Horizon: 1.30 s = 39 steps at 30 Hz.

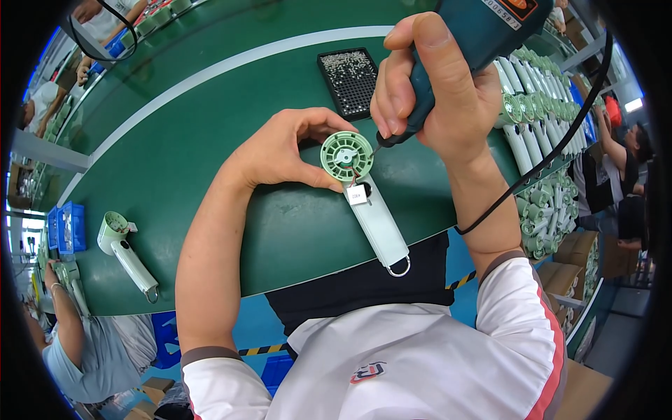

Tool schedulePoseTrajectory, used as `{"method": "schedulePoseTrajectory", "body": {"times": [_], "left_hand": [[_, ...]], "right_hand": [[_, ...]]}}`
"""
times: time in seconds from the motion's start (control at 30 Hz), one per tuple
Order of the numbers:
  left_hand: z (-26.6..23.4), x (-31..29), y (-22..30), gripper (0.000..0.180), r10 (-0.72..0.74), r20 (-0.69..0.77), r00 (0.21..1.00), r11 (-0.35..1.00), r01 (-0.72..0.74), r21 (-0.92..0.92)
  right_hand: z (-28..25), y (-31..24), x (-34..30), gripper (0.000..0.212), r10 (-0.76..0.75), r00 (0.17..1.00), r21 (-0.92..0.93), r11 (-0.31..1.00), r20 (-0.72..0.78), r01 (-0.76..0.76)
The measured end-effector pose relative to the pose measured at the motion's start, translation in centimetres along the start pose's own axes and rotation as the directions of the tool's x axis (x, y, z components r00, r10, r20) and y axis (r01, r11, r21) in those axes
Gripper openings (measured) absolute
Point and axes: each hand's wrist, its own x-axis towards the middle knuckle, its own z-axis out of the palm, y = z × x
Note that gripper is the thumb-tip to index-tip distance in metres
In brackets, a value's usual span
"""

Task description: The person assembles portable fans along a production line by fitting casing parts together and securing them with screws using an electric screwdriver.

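My left hand (283, 150) curls round the round green head of a handheld fan (381, 227), thumb below and fingers above. The fan's pale handle slants toward me and ends in a metal loop; a small white tag hangs near its neck. In the open head, inner ribs and a white hub show. My right hand (437, 91) grips a dark teal electric screwdriver (458, 45), its fingers wrapped round the body. The screwdriver's thin tip points at the right rim of the fan head; whether it touches a screw is too small to tell.
A black tray of small screws (348, 80) lies beyond the fan. Another handheld fan (126, 252) rests on the green table (210, 112) at left, near blue bins (68, 227). Stacked fans (539, 105) fill the right side. A black cord (560, 147) loops past my right arm. Other people work around.
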Motion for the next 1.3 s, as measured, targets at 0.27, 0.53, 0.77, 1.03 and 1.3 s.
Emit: {"method": "schedulePoseTrajectory", "body": {"times": [0.27, 0.53, 0.77, 1.03, 1.3], "left_hand": [[0.0, 0.3, 0.1, 0.07, 0.008, 0.023, 1.0, 1.0, -0.008, -0.019], [0.4, -0.4, 0.9, 0.069, -0.01, -0.033, 0.999, 1.0, 0.011, 0.022], [0.3, -0.4, 1.6, 0.067, -0.028, -0.046, 0.999, 0.999, 0.03, 0.04], [-0.3, 0.1, -0.8, 0.069, 0.02, 0.05, 0.999, 1.0, -0.02, 0.006], [-0.8, -0.8, -0.2, 0.066, 0.015, -0.021, 1.0, 0.996, -0.014, 0.083]], "right_hand": [[0.6, 0.0, -0.3, 0.028, 0.091, 0.993, -0.028, 0.995, -0.076, -0.094], [1.7, 0.9, -0.8, 0.013, 0.152, 0.987, -0.192, 0.971, 0.049, -0.14], [1.9, 1.1, -0.6, 0.009, 0.02, 0.994, -0.226, 0.974, 0.11, 0.005], [1.2, 1.3, -1.1, 0.01, 0.141, 0.984, -0.201, 0.972, 0.105, -0.118], [-3.7, -2.9, 3.7, 0.077, -0.483, 0.867, -0.381, 0.783, 0.126, 0.492]]}}
